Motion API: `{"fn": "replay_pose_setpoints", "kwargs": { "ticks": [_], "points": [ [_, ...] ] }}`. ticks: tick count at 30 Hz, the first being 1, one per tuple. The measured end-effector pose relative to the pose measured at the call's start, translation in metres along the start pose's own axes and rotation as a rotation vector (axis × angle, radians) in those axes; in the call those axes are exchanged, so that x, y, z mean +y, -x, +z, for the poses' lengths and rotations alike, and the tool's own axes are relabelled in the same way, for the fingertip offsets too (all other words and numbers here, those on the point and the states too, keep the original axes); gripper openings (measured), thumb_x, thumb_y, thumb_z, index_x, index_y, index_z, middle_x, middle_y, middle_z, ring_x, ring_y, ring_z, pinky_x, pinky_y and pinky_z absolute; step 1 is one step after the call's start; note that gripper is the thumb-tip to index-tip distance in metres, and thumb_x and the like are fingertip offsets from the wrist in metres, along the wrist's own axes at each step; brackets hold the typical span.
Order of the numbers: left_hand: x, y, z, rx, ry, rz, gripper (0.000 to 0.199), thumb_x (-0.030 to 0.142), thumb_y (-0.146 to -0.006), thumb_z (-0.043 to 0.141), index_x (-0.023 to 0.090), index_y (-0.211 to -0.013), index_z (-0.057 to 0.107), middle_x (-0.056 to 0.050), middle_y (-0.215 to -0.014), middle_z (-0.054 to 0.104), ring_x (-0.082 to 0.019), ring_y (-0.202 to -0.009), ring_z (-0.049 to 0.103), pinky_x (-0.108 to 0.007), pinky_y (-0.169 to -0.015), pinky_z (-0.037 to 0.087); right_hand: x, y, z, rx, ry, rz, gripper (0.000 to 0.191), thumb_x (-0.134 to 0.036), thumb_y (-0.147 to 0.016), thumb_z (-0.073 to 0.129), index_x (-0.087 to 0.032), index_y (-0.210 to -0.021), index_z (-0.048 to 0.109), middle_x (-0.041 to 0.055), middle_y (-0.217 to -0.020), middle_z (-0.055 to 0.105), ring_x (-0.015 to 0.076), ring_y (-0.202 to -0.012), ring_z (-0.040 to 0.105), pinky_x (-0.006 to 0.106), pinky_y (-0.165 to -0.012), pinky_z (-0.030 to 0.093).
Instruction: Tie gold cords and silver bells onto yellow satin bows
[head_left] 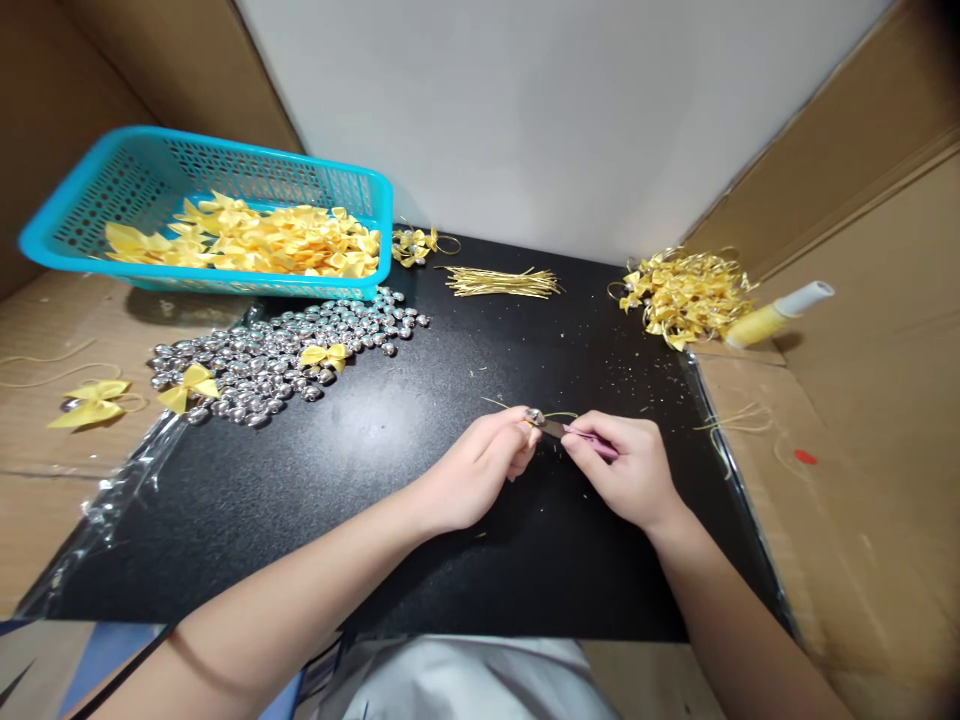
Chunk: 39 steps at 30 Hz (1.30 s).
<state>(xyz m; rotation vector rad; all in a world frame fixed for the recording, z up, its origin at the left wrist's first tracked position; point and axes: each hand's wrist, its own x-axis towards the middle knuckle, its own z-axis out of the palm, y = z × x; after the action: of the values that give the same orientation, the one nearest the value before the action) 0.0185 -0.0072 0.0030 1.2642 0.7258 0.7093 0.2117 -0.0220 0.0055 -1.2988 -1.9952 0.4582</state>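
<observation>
My left hand [491, 455] is closed in a pinch around a shiny silver bell [534, 416], with thin gold cord [561, 414] by it. My right hand [626, 465] grips the pink handle of a small metal-bladed tool [553, 428]. The blade's tip meets the bell at my left fingertips; whether it is a knife or snips I cannot make out. Both hands are above the black tabletop [420, 560]. To their left lies a spread of silver bells [262, 365], with yellow ribbon bows [191, 385] on top.
A turquoise basket [247, 284] of yellow bows stands at the back left. Cut gold cords [502, 283] lie at the back middle. A heap of yellow bows with cords [690, 295] and a yellow thread spool [776, 315] are at the right. Cardboard walls [877, 300] flank the table.
</observation>
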Motion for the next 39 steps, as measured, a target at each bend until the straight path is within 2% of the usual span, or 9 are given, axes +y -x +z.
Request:
{"fn": "replay_pose_setpoints", "kwargs": {
  "ticks": [3,8,12,16,21,27,31,34,39],
  "points": [
    [0.0044,0.0009,-0.0004,0.005,-0.039,-0.010,0.026,0.022,-0.094,0.032,0.019,-0.068,0.037,0.005,-0.062,0.034,-0.010,-0.057,0.030,-0.026,-0.055,0.029,0.0014,-0.0005,-0.0010,-0.014,-0.004,0.013,0.025,-0.030,-0.087,0.061,-0.017,-0.066,0.064,-0.0060,-0.047,0.044,0.0068,-0.042,0.038,0.021,-0.046,0.031],
    [0.0073,0.0013,-0.0001,-0.018,0.026,-0.015,0.026,0.028,-0.096,0.035,0.018,-0.073,0.044,0.007,-0.058,0.033,-0.009,-0.053,0.030,-0.024,-0.053,0.028,0.0047,-0.0021,-0.0030,-0.045,-0.058,0.027,0.027,-0.032,-0.087,0.059,-0.017,-0.066,0.064,-0.0066,-0.046,0.041,0.0068,-0.041,0.035,0.022,-0.045,0.029],
    [0.0060,0.0007,0.0009,-0.062,0.202,-0.026,0.027,0.032,-0.096,0.041,0.017,-0.074,0.046,0.008,-0.056,0.029,-0.009,-0.052,0.026,-0.023,-0.052,0.026,0.0061,-0.0040,-0.0051,-0.066,-0.129,0.038,0.031,-0.035,-0.089,0.058,-0.017,-0.064,0.063,-0.0067,-0.046,0.040,0.0065,-0.040,0.034,0.022,-0.044,0.027],
    [0.0057,0.0004,0.0009,-0.174,0.441,-0.085,0.030,0.035,-0.094,0.049,0.017,-0.071,0.044,0.009,-0.056,0.026,-0.007,-0.050,0.022,-0.022,-0.051,0.023,0.0056,-0.0051,-0.0056,-0.074,-0.201,0.043,0.042,-0.046,-0.090,0.054,-0.017,-0.061,0.061,-0.0057,-0.046,0.040,0.0068,-0.040,0.032,0.022,-0.042,0.026],
    [0.0095,0.0010,0.0003,-0.256,0.630,-0.171,0.032,0.032,-0.093,0.052,0.018,-0.068,0.040,0.010,-0.054,0.020,-0.006,-0.047,0.017,-0.021,-0.052,0.027,0.0034,-0.0045,-0.0061,-0.055,-0.200,0.054,0.046,-0.052,-0.090,0.051,-0.017,-0.063,0.062,-0.0057,-0.046,0.038,0.0075,-0.040,0.032,0.023,-0.042,0.026],
    [0.0114,0.0005,0.0019,-0.216,0.668,-0.220,0.029,0.028,-0.093,0.048,0.019,-0.067,0.038,0.009,-0.054,0.018,-0.007,-0.046,0.014,-0.020,-0.052,0.028,0.0013,-0.0046,-0.0091,-0.013,-0.116,0.012,0.030,-0.036,-0.087,0.058,-0.017,-0.066,0.064,-0.0068,-0.044,0.040,0.0067,-0.039,0.032,0.022,-0.042,0.026],
    [0.0107,-0.0007,0.0029,-0.156,0.646,-0.254,0.027,0.021,-0.089,0.042,0.019,-0.064,0.032,0.008,-0.053,0.017,-0.007,-0.046,0.013,-0.020,-0.049,0.024,0.0017,-0.0031,-0.0080,-0.007,-0.043,0.021,0.027,-0.034,-0.087,0.059,-0.017,-0.065,0.064,-0.0062,-0.045,0.043,0.0070,-0.040,0.035,0.022,-0.044,0.028],
    [0.0096,-0.0009,0.0023,-0.130,0.679,-0.258,0.029,0.024,-0.090,0.036,0.020,-0.062,0.029,0.008,-0.052,0.015,-0.008,-0.046,0.012,-0.021,-0.048,0.025,0.0007,-0.0021,-0.0068,-0.001,-0.019,0.023,0.027,-0.032,-0.087,0.059,-0.017,-0.065,0.063,-0.0063,-0.046,0.042,0.0069,-0.041,0.035,0.022,-0.044,0.028],
    [0.0086,-0.0007,0.0014,-0.165,0.742,-0.250,0.035,0.029,-0.094,0.033,0.020,-0.061,0.027,0.008,-0.053,0.014,-0.008,-0.046,0.012,-0.021,-0.049,0.026,-0.0032,-0.0020,-0.0066,0.021,-0.029,0.019,0.026,-0.030,-0.087,0.060,-0.017,-0.065,0.063,-0.0061,-0.047,0.045,0.0065,-0.041,0.035,0.022,-0.044,0.028]
  ]
}}
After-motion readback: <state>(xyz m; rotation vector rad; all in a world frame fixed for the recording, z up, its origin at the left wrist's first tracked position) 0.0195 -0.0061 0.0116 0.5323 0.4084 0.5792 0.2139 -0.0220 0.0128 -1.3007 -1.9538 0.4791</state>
